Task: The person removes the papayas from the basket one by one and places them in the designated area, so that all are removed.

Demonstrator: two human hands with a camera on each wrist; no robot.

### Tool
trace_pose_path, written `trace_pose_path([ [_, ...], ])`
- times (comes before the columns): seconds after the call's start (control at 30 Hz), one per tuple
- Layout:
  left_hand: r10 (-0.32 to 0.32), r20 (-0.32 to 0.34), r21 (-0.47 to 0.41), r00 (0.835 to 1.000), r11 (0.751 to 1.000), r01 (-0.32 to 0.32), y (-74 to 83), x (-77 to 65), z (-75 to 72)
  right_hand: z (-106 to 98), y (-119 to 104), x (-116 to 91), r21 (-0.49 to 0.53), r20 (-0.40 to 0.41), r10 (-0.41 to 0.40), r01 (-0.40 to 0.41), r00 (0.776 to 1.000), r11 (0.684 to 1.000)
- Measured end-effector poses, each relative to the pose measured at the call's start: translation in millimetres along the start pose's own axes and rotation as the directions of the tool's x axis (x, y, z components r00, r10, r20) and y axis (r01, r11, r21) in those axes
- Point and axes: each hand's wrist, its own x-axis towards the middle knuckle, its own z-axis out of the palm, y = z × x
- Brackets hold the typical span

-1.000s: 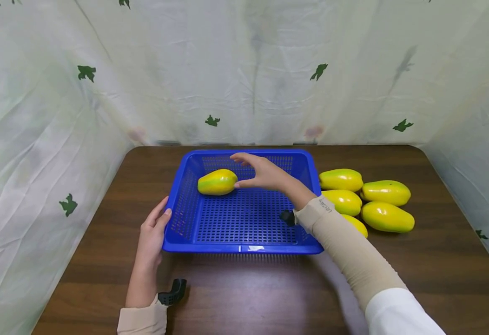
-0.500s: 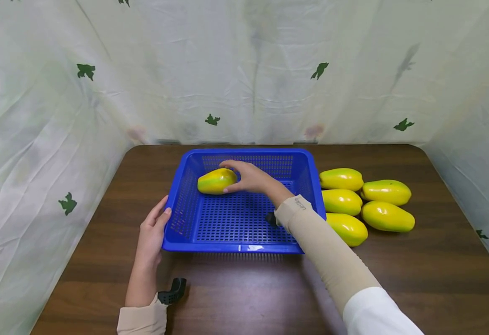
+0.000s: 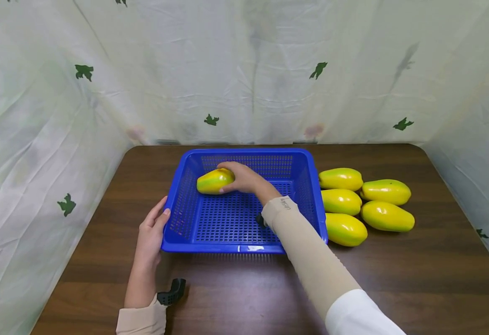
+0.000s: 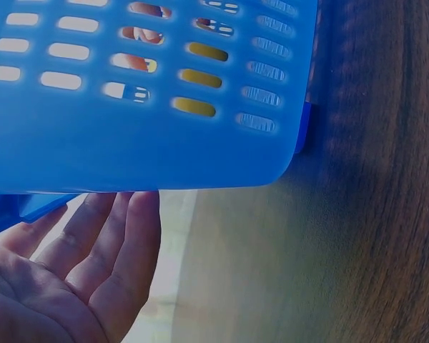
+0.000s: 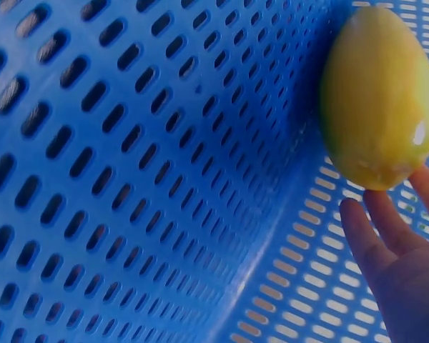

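A blue plastic basket (image 3: 244, 248) with slotted walls stands on the table. Inside, toward its far left, lies one yellow-green papaya (image 3: 211, 181). My right hand (image 3: 244, 178) reaches over the basket and grips this papaya (image 5: 379, 100) by its right end, thumb on the near side and fingers on the far side. In the right wrist view, fingertips of the right hand (image 5: 407, 250) touch its end. My left hand (image 3: 150, 235) holds the basket's left rim with the thumb on top; in the left wrist view its fingers (image 4: 139, 243) lie against the rim.
Several more papayas (image 3: 340, 202) lie grouped on the wooden table (image 3: 244, 288), close to the basket's right side. Pale cloth (image 3: 253, 70) with green leaf shapes hangs behind and beside the table.
My right hand has moved left and closed round the papaya in the basket, which has shifted very slightly left. The left hand stays on the rim.
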Motion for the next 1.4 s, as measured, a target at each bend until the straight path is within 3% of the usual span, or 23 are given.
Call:
trace_pose_path([
  [0.6,-0.001,-0.001,-0.021,1.0,1.0,0.001,0.4,0.0,1.7,5.7,-4.4,2.2,-0.143,-0.019,0.047,-0.05,0.999,0.988],
  [0.83,0.004,0.002,-0.015,1.0,1.0,-0.004,-0.1,0.2,2.3,4.1,-3.9,0.8,-0.147,-0.015,0.048,-0.05,0.999,0.988],
  [1.4,-0.003,0.003,-0.004,1.0,1.0,0.003,0.3,-0.2,1.3,-7.4,-13.7,-11.2,-0.085,-0.021,-0.039,0.037,0.999,0.996],
])
